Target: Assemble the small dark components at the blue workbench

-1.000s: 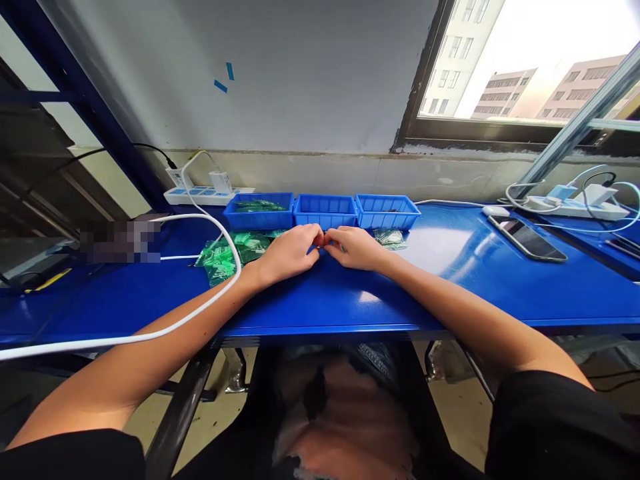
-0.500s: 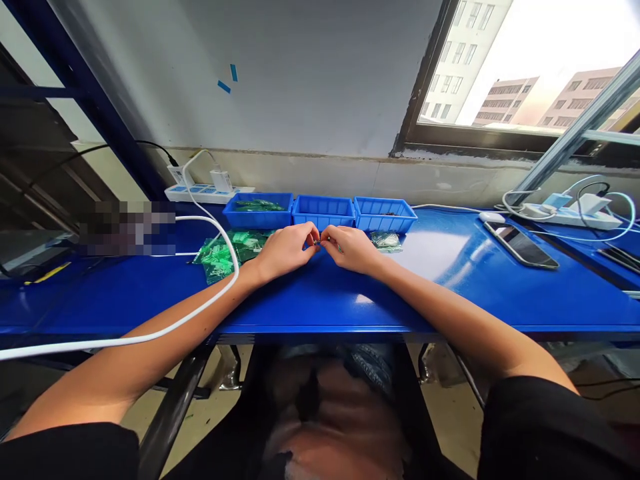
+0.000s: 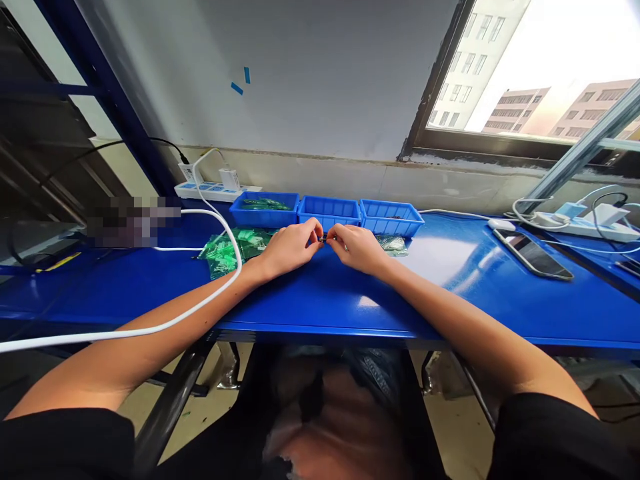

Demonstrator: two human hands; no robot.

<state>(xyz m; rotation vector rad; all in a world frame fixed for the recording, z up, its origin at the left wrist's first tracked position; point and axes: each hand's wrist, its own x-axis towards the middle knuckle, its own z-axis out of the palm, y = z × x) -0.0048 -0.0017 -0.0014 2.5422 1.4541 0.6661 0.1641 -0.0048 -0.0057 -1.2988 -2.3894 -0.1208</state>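
My left hand (image 3: 294, 246) and my right hand (image 3: 358, 247) meet over the blue table, fingertips almost touching. Between their pinched fingers is a small dark piece (image 3: 323, 239), too tiny to name; both hands seem closed on it. To the left of my left hand lie green plastic bags (image 3: 223, 253) with pale green pieces in them. Beside my right hand rests a small clear bag (image 3: 393, 245) of light-coloured parts, partly hidden. Behind the hands stand a left blue bin (image 3: 265, 217) holding green packets, a middle blue bin (image 3: 329, 218) and a right blue bin (image 3: 393, 227).
A white cable (image 3: 225, 283) arches across my left forearm. Power strips stand at the back left (image 3: 213, 193) and back right (image 3: 590, 223). A phone (image 3: 533, 253) lies on the right of the blue table (image 3: 450, 300). A blurred patch covers something at far left.
The view has shifted slightly, so the scene sits a little further right. Both hands stay together at the small piece, and my right fingers have changed their pose slightly.
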